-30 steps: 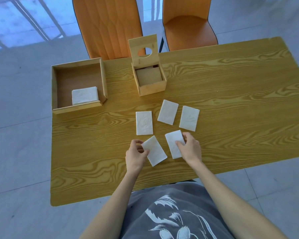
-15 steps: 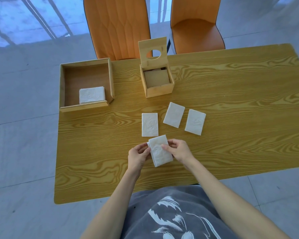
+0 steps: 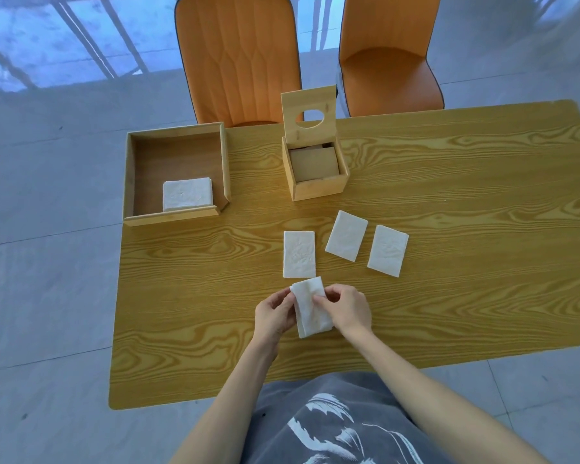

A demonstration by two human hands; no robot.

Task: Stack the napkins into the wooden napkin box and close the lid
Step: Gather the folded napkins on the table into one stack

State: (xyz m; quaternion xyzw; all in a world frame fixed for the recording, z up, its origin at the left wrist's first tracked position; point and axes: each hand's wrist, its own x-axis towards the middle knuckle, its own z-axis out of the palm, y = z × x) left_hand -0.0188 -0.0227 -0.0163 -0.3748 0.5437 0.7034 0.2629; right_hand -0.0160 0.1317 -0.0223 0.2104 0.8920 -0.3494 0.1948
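Napkins are what I'm gathering, on a wood-grain table (image 3: 449, 229). Far left sits an open wooden tray (image 3: 129, 182) with a napkin stack (image 3: 187, 194) in its near corner. The wooden napkin box (image 3: 318, 189) stands mid-table, its lid (image 3: 308, 110) upright, the round hole showing. Three loose napkins (image 3: 299, 254) lie flat between box and hands. My left hand (image 3: 272, 314) and right hand (image 3: 347, 309) pinch a small napkin pile (image 3: 310, 308) by its two sides, fingers pressed against it.
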